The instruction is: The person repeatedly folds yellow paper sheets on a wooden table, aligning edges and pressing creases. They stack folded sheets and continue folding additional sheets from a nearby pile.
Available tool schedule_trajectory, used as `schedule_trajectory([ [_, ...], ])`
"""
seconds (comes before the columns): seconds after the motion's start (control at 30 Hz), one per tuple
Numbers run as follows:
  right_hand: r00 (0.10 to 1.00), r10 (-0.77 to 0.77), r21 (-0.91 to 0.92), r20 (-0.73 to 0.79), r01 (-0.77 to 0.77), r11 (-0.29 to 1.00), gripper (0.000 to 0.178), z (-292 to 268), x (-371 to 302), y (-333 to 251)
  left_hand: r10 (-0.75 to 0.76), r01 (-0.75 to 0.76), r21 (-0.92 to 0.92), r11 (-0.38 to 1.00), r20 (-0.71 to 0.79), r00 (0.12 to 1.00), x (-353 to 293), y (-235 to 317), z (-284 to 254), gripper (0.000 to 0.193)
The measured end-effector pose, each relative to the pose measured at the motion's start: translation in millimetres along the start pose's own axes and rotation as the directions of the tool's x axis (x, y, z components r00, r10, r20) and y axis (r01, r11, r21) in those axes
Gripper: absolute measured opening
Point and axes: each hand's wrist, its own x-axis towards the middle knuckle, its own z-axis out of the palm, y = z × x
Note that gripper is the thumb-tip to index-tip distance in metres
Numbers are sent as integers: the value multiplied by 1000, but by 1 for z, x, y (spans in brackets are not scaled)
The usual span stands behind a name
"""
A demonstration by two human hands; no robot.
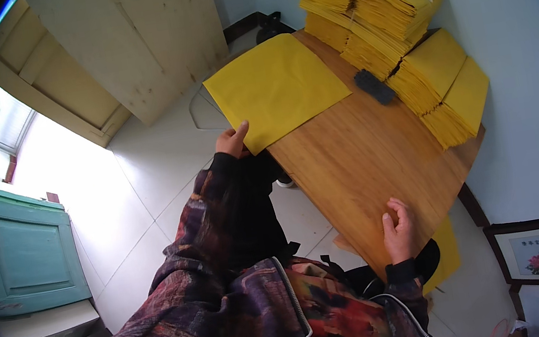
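L grip (231,141) pinching yellow sheet (281,85) at edge — fingers hidden underneath, R grip (399,227) half-curled, empty — over tbl (368,167)

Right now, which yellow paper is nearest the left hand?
The sheet spread over the table's far end, its corner at the left hand; other yellow paper is piled by the wall or shows at lower right.

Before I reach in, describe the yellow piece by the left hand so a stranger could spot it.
Find the wooden table, then its far left part, across from the piled yellow stacks. There, with the left hand at its near corner, lies a broad, thin yellow piece. Unlike the thick stacks, it lies flat and by itself.
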Motion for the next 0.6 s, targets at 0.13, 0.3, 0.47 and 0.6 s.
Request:
schedule_trajectory([
  [0.13, 1000, -3, -79, -2, 3, 997, 23, 5, 0, -12, 31, -29, -83, 996, 22, 999, 16, -4, 16, 31],
  [0.3, 999, -10, -113, -32, 6, 994, 25, 4, -1, -19, 61, -78, 329, 941, 63, 996, 47, -24, -4, 30],
  [0.47, 970, 236, 480, -51, -184, 858, 30, -16, -1, 6, 193, -252, 139, 958, 340, 920, 73, -43, -41, 23],
  [0.6, 781, 416, 666, -465, -1, 746, 16, -91, -40, 81, -26, 28, -27, 999, 77, 997, 57, -26, -59, 31],
])
